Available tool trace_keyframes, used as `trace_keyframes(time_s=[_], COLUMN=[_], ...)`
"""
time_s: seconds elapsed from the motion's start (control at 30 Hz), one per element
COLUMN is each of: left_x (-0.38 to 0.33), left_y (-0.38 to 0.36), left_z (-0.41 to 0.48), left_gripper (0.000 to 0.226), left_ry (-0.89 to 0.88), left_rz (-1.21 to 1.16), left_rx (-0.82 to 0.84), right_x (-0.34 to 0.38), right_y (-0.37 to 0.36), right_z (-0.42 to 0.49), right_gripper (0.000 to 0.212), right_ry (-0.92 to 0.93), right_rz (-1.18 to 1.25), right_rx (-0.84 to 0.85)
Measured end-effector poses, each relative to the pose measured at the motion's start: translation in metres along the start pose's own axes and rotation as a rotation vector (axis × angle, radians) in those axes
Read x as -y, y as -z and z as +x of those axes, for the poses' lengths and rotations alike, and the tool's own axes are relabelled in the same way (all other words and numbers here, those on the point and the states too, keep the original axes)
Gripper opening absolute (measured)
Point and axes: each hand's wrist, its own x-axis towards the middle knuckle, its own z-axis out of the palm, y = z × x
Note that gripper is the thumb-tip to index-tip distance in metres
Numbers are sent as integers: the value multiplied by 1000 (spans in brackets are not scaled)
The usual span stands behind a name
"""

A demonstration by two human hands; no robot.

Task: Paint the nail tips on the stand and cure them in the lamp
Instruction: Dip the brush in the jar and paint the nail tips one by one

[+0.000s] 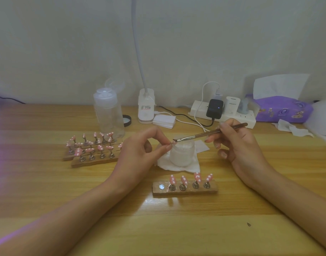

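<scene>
Two hands (138, 150) (238, 145), one brush (210, 133), one jar (182, 156).

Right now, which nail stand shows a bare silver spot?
The lone near stand, in front of the jar: its left end shows a bare silver disc beside four pink tips. The stands grouped at left show none.

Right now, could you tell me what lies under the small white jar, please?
A white tissue lies under the jar, its edges spreading onto the wooden table. Whatever sits directly beneath the jar's base is covered.
</scene>
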Motion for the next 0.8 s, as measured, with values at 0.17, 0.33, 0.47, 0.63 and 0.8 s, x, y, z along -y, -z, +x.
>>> trace_keyframes(time_s=[0.17, 0.33, 0.47, 0.63, 0.8], left_x=[1, 2, 3, 1, 1], left_y=[-1, 0, 0, -1, 0], left_z=[0, 0, 1, 1, 0], left_gripper=[10, 10, 11, 11, 8], left_ry=[-17, -18, -14, -10, 5], left_rz=[1, -1, -1, -1, 0], left_rx=[-8, -6, -2, -4, 5], right_x=[1, -1, 0, -1, -1], right_y=[1, 2, 1, 3, 2], right_z=[0, 0, 0, 1, -1], right_gripper=[16, 18, 18, 18, 19], right_ry=[13, 5, 28, 11, 40], right_rz=[30, -3, 4, 4, -14], right_rx=[-20, -39, -1, -40, 5])
